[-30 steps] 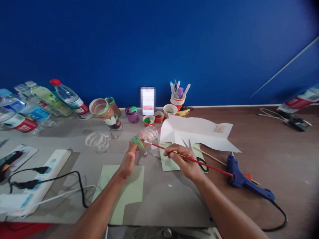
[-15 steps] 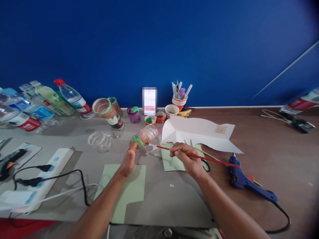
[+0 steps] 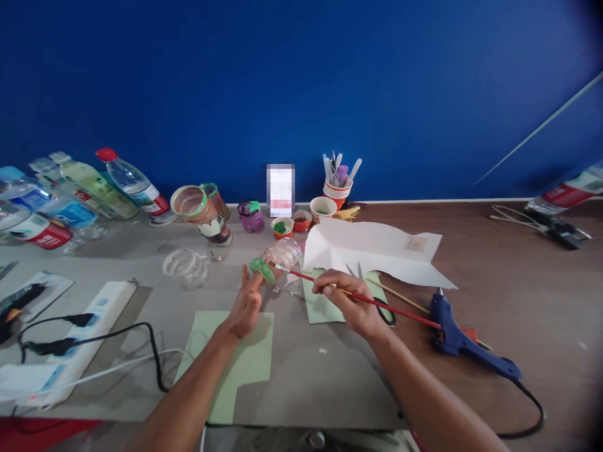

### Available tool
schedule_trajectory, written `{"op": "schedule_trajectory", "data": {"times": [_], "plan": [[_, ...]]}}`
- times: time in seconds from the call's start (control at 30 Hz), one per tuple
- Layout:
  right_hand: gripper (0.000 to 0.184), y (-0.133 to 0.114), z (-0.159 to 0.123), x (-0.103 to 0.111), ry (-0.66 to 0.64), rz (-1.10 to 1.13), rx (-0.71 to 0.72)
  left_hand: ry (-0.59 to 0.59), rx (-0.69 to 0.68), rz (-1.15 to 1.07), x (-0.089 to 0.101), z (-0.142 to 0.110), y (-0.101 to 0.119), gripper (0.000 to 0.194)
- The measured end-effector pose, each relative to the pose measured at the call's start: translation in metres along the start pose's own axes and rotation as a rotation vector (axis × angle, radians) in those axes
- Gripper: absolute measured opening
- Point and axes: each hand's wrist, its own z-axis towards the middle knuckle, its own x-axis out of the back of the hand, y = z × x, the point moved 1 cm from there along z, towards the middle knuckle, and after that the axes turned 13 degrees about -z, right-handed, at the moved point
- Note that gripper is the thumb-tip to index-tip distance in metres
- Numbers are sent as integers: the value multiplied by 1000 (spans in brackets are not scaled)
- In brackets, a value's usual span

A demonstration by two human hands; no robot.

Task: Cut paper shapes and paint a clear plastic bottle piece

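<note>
My left hand (image 3: 244, 309) holds a cut clear plastic bottle (image 3: 285, 252) tilted on its side, its fingers at the end that carries a green painted band. Between the fingers of my right hand (image 3: 349, 300) is a paintbrush (image 3: 400, 309) with a long red handle. The bristles lie at the bottle, close to the edge of the green band; whether they touch it is hard to tell. Beyond the bottle stand a small cup of green paint (image 3: 282, 229) and a cup of reddish-brown paint (image 3: 302, 220). Scissors (image 3: 385, 311) lie partly behind my right hand.
A blue glue gun (image 3: 452, 329) lies right, near white paper (image 3: 367, 245). Green paper (image 3: 254, 351) is under my left forearm. Left are a power strip (image 3: 94, 339), cables, a clear bottle piece (image 3: 186, 269) and several bottles. Painted containers (image 3: 191, 204) and a phone (image 3: 281, 191) stand behind.
The brush tip has shifted left along the bottle to the edge of the green band. My left hand's fingers have changed position, and the bottle is turned slightly. The view has shifted slightly.
</note>
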Motion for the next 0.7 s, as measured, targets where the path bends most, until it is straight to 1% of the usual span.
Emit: {"op": "schedule_trajectory", "data": {"times": [0.07, 0.13, 0.2, 0.33, 0.37, 0.53, 0.6, 0.7], "plan": [[15, 1, 0, 1, 7, 22, 8, -58, -96, 173, -2, -1, 2, 84], [16, 1, 0, 2, 45, 40, -2, -93, -145, 254, -3, -1, 4, 84], [16, 1, 0, 2, 62, 42, -17, -109, -147, 264, -3, -1, 3, 82], [15, 0, 0, 1, -11, 46, -16, -108, -169, 301, -1, -1, 0, 77], [15, 0, 1, 2, -11, 57, -14, -110, -184, 326, -1, -1, 0, 77], [17, 3, 2, 7, 90, 111, -37, -180, -237, 531, 0, -2, 0, 85], [19, 3, 3, 8, 80, 89, -43, -223, -242, 650, 0, -2, 1, 89], [22, 3, 3, 9, 89, 93, -18, -210, -265, 726, 2, -2, 2, 93]]}}
